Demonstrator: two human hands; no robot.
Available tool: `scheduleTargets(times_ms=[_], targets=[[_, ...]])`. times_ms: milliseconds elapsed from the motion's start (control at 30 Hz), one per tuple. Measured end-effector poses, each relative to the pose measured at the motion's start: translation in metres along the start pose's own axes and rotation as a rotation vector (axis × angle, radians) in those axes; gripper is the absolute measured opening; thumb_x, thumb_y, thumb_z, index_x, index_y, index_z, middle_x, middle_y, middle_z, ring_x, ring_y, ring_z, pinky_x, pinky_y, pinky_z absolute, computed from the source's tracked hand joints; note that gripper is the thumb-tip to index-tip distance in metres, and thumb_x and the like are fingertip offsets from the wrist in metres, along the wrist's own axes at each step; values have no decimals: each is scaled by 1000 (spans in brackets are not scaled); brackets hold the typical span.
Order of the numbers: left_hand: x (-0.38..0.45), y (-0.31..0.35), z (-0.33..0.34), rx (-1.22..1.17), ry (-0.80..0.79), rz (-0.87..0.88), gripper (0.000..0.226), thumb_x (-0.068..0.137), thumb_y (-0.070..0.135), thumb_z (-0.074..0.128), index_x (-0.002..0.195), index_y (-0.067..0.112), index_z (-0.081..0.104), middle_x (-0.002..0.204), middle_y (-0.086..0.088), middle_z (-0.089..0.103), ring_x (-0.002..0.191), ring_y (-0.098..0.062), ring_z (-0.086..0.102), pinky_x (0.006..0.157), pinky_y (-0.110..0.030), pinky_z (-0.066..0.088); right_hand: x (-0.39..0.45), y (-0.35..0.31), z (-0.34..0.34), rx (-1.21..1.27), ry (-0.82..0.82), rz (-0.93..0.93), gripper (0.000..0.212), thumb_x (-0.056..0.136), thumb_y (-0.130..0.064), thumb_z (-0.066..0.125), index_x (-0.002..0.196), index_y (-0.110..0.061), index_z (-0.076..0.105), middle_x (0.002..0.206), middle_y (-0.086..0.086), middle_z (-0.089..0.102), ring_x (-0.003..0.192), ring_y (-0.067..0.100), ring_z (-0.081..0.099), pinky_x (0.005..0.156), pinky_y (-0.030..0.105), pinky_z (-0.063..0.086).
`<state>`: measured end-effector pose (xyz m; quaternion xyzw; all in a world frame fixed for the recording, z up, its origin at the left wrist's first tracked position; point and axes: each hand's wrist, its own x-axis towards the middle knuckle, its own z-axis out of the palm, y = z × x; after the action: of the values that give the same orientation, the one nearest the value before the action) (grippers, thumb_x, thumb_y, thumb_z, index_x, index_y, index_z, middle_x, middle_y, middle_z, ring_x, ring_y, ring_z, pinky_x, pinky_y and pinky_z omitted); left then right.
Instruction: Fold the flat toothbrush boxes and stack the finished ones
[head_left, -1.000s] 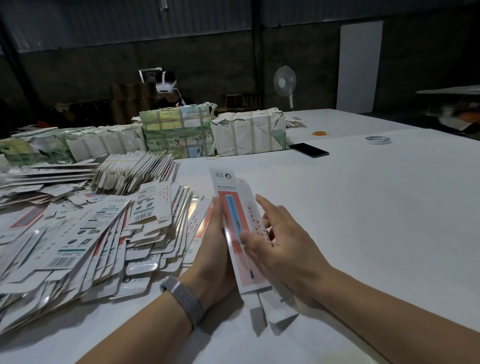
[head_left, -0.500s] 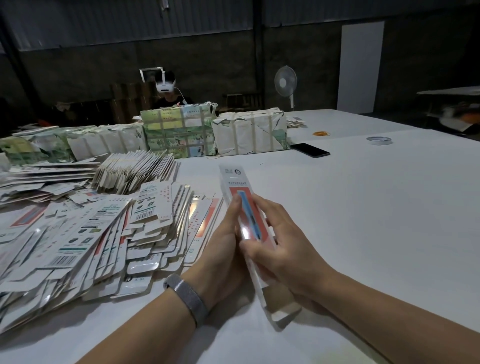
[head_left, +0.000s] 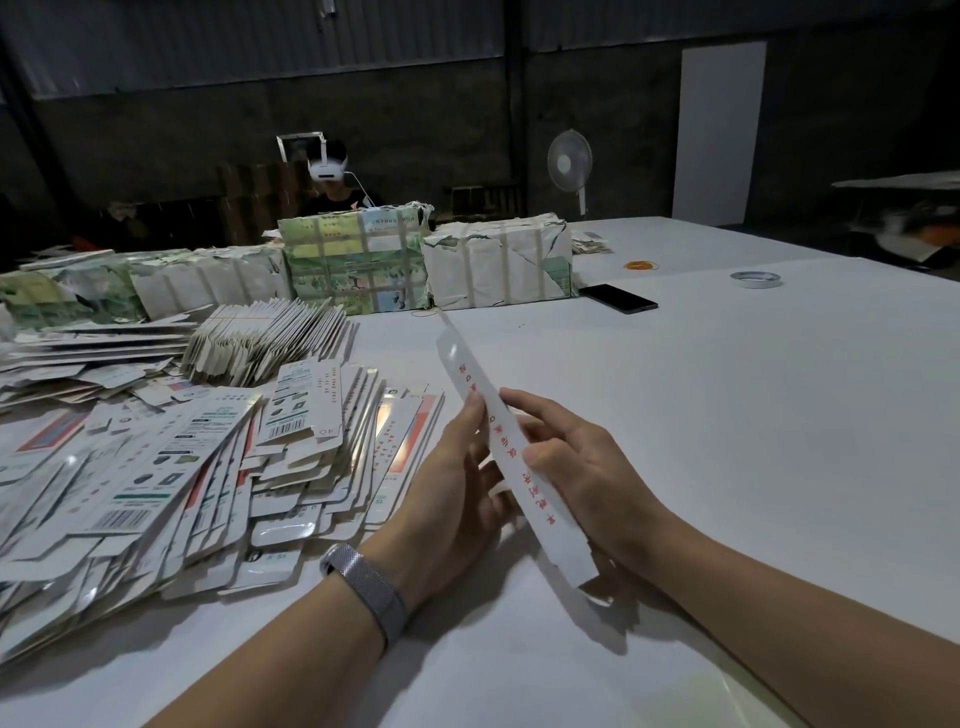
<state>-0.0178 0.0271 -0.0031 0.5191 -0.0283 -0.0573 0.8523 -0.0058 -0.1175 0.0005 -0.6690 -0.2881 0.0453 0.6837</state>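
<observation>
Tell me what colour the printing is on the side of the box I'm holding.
Red characters on a white side of the box, seen in the head view.

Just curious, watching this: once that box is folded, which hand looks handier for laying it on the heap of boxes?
Probably the left hand. The heap of boxes lies on its side of the table, close beside it, and it already holds the box. The right hand would have to cross over.

Matt white card toothbrush box (head_left: 511, 457), glossy plastic windows on flat boxes (head_left: 208, 483), smooth white table (head_left: 727, 415), woven-metal wristband (head_left: 366, 584)
</observation>
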Motion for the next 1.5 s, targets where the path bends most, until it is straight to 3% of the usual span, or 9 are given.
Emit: scheduleTargets(times_ms=[133,400,600,700,900,1000,1233,1400,1500], targets=[[0,-5,-1,86,5,97,67,79,51,72,130,20,42,81,-6,72,80,-26,74,68,-37,60,2,2,-5,117,-70,34,54,85,-22,41,135,-31,59,116,8,70,95,24,69,77,40,59],[0,-5,-7,-51,-52,80,75,67,40,82,131,33,45,93,-10,74,85,-31,74,73,-45,61,2,7,-4,109,-77,58,48,102,-19,36,145,-36,48,135,-1,64,118,26,64,98,40,54],[2,-7,-6,2,-67,101,33,87,34,67,118,46,61,114,-8,73,96,-30,73,80,-48,59,3,6,-7,18,30,81,55,105,-5,34,133,-52,44,114,-11,73,86,11,70,70,25,57],[1,-8,-6,31,-66,102,33,94,39,63,125,49,56,120,-7,72,104,-31,72,82,-48,59,4,6,-5,61,34,78,50,106,-9,38,137,-47,46,116,-4,74,89,12,71,70,24,57],[-3,-12,3,300,10,126,63,90,65,51,148,40,41,118,-8,74,104,-30,73,92,-51,58,0,5,5,-87,2,-8,41,95,-37,52,113,-73,49,120,-29,65,105,1,68,77,14,53],[-3,-11,6,359,6,149,93,72,75,56,154,50,20,128,-8,69,103,-30,74,92,-56,57,2,10,-1,-20,25,14,41,97,-29,57,125,-57,46,114,-26,70,101,5,70,76,16,54],[-3,-6,4,364,-27,230,78,89,66,55,151,59,9,132,-3,66,105,-28,73,84,-49,61,2,9,-6,116,42,42,53,100,-8,54,147,-30,41,118,-3,73,105,19,71,79,27,58],[-5,-4,3,340,-71,197,83,87,48,57,154,53,7,124,3,72,98,-29,75,70,-36,61,5,6,-10,63,145,45,50,101,-11,52,147,-30,43,98,4,76,92,23,74,82,42,61],[-5,-4,4,383,-99,176,82,87,46,55,155,49,9,120,-2,73,88,-26,76,67,-33,60,8,7,-13,67,205,55,49,101,-16,52,147,-31,43,101,2,77,90,22,74,76,35,61]])
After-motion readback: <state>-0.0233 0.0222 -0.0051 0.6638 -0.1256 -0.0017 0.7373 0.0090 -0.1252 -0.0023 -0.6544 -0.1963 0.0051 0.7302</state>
